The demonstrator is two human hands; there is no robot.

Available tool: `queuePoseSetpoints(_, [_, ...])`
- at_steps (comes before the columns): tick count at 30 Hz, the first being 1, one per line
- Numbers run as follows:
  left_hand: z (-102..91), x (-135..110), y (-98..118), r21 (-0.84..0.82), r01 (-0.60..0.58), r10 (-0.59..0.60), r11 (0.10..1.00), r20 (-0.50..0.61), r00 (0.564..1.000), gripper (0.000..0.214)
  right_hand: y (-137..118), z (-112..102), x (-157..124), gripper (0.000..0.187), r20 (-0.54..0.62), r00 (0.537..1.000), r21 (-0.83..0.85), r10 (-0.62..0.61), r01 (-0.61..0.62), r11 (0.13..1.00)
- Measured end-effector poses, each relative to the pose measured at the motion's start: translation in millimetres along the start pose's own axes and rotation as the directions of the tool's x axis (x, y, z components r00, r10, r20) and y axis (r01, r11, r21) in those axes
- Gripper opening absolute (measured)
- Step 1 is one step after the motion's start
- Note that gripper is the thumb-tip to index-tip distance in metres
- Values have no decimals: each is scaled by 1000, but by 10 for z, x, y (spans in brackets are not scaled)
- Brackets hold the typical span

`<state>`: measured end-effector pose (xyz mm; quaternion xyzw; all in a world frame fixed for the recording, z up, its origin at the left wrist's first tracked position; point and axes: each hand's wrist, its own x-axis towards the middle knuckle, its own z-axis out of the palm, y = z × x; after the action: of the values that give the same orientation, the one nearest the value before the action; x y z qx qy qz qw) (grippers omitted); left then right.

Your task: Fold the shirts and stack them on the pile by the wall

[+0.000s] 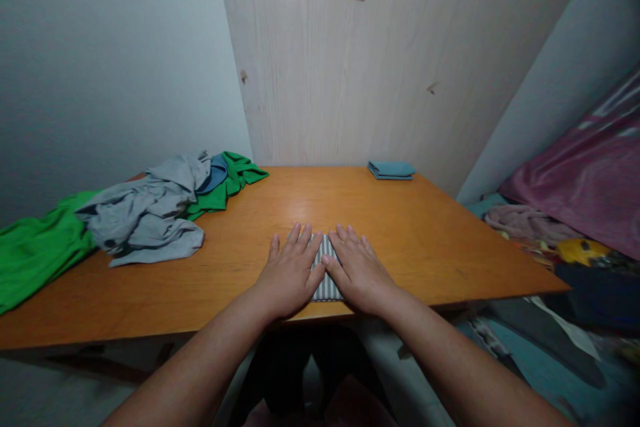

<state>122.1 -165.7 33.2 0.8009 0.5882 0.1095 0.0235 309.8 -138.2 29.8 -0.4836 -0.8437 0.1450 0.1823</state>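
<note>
Directly beneath both palms, close to the near edge of the table (460, 253), lies a striped cloth (327, 288), centred between the left hand (290, 273) and the right hand (364, 270). Neither hand is nearer: each covers one side of it, so a strip down the middle and the near edge are what show. Its stripes run away from the person, toward the wall; with both sides hidden, I cannot tell which way its long axis lies. The cloth looks like a small, flat, neat piece, pale with dark grey-blue stripes and a straight near edge; how many layers it has is unclear.

Both hands lie flat, palms down, fingers stretched forward and somewhat spread, gripping nothing. The thumbs point inward over the stripes, their tips very close together; whether they touch is hard to say.

Farther off, at the table's far right, sits a folded blue cloth (391, 169). Over on the left, a rumpled grey garment (153, 207) lies heaped with green fabric (47, 243) and a blue piece (216, 173).
</note>
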Motion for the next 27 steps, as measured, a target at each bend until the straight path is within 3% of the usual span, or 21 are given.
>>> queuePoseSetpoints(15, [63, 52, -36, -55, 24, -22, 998, 37, 999, 64, 87, 79, 43, 74, 25, 999, 37, 25, -26, 999])
queuePoseSetpoints(20, [53, 52, -114, -123, 13, -15, 992, -17, 1000, 67, 163, 106, 79, 76, 22, 1000, 85, 21, -23, 996])
queuePoseSetpoints(23, [-17, -13, -230, -172, 104, -118, 980, -79, 990, 66, 228, 56, 83, 80, 15, 999, 150, 40, -42, 988])
queuePoseSetpoints(27, [-95, -185, -418, -241, 225, -271, 944, -176, 946, 57, 335, -78, 54, 85, -105, 988, 245, 113, -84, 966])
